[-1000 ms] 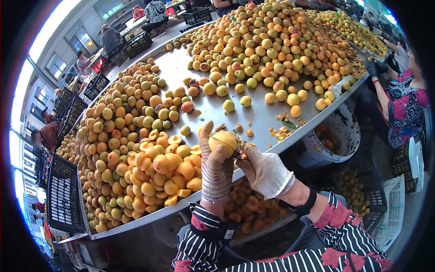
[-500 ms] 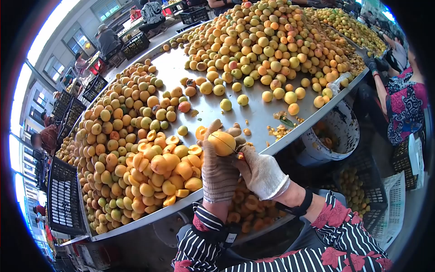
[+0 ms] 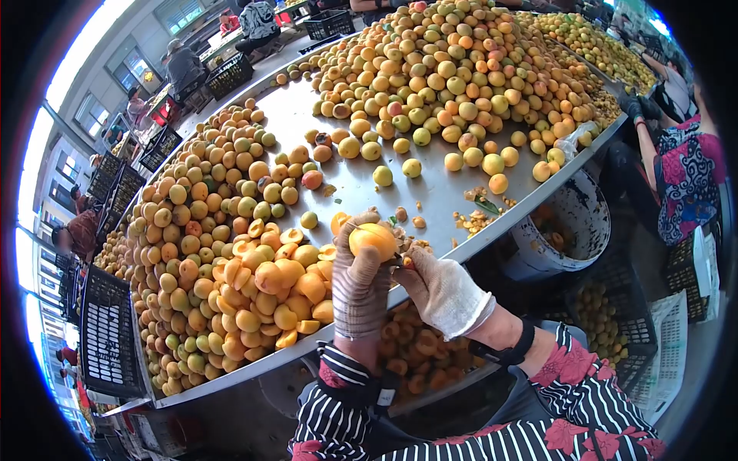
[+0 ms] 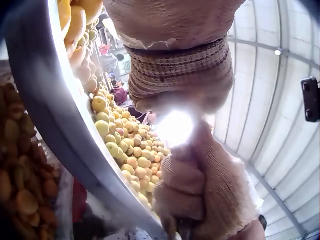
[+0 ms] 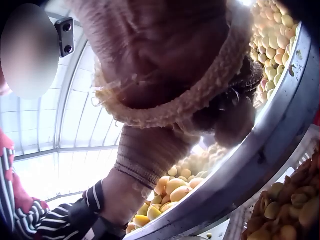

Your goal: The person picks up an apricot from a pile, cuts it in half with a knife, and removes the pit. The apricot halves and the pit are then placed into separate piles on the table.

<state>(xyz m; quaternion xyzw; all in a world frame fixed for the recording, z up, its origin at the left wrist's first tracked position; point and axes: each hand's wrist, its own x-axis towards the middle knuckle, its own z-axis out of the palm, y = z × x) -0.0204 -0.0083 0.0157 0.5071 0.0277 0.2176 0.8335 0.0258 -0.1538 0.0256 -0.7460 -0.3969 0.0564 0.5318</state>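
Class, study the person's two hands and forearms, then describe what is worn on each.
The left hand wears a brownish, ribbed knitted glove; the right hand, an off-white knitted glove, darker towards the fingers. Each wrist has a black strap, the left one with a small white label. The sleeves are black with white stripes and pink flowers.

Black-and-white striped sleeves with pink flowers (image 3: 573, 361), pale knitted gloves (image 3: 453, 296), black wristbands (image 3: 513, 349).

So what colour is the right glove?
The glove is whitish with brownish fingers, clearest in head view.
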